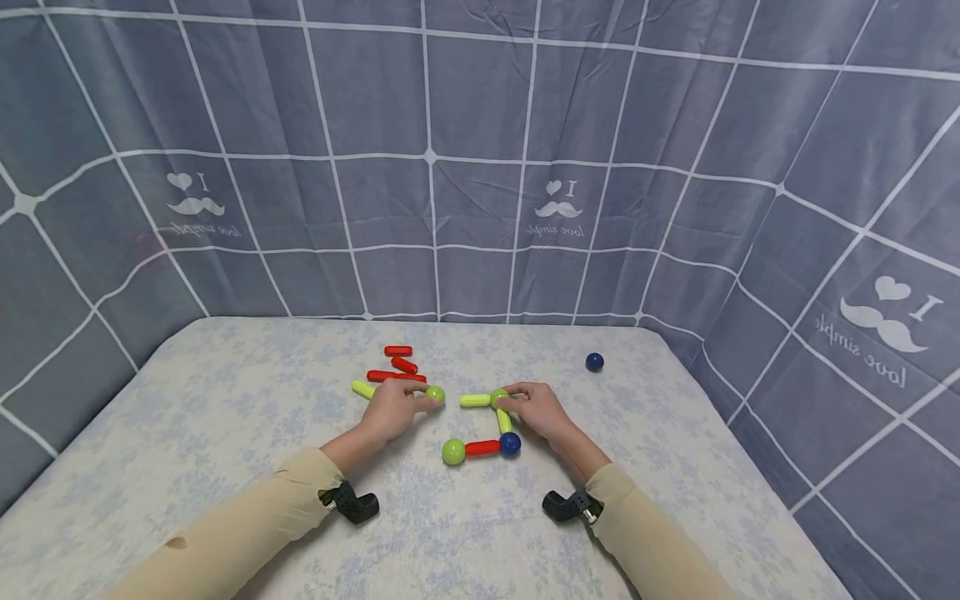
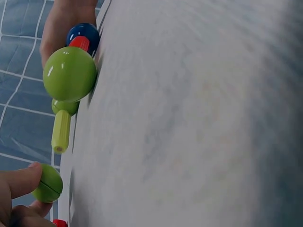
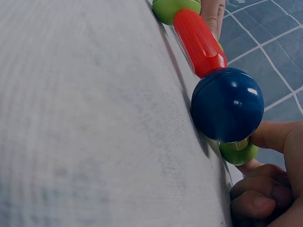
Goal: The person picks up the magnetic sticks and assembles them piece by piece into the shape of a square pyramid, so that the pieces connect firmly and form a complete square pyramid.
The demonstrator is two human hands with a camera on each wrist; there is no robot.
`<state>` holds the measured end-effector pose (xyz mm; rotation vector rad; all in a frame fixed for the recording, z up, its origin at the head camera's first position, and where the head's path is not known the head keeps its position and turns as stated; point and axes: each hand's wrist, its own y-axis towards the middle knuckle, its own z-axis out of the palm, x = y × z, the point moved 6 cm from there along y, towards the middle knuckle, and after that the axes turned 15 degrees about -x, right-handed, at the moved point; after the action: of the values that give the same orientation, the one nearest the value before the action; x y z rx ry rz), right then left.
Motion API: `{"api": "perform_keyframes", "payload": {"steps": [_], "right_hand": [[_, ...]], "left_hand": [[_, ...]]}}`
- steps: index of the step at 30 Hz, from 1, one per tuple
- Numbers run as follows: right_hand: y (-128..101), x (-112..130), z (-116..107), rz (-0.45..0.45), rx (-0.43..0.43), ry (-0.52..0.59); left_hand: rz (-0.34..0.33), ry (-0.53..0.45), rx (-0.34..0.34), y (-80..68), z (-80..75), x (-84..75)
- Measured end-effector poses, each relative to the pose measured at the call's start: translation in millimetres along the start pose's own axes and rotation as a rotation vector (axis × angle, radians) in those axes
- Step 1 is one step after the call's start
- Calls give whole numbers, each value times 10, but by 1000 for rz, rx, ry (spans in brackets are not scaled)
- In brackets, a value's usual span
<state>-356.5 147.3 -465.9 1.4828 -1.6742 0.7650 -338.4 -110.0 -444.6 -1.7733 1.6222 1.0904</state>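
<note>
Left hand (image 1: 392, 410) pinching a green ball (image 1: 435, 395), right hand (image 1: 538, 410) gripping the stick-and-ball frame (image 1: 491, 423) just beside.

Loose ball (image 1: 594, 362) far right of rod pile (image 1: 397, 367); table (image 1: 225, 433) beneath.

L hand (image 2: 16, 198) pinching green ball (image 2: 47, 183), rod frame (image 2: 66, 85) nearby

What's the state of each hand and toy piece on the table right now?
Left hand: pinches loose green ball.
Right hand: grips joined frame at corner green ball.
Red stick: joins green and blue balls.
Loose red sticks: lying unattached.
Far blue ball: alone.
</note>
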Motion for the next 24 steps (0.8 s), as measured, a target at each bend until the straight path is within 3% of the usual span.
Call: {"api": "perform_keyframes", "payload": {"steps": [16,24], "right_hand": [[17,-19,2,-11,-3,-5],[27,-30,12,-11,-8,2]], "left_hand": [[0,26,45,10,231,-78],[-9,39,45,6,262,-72]]}}
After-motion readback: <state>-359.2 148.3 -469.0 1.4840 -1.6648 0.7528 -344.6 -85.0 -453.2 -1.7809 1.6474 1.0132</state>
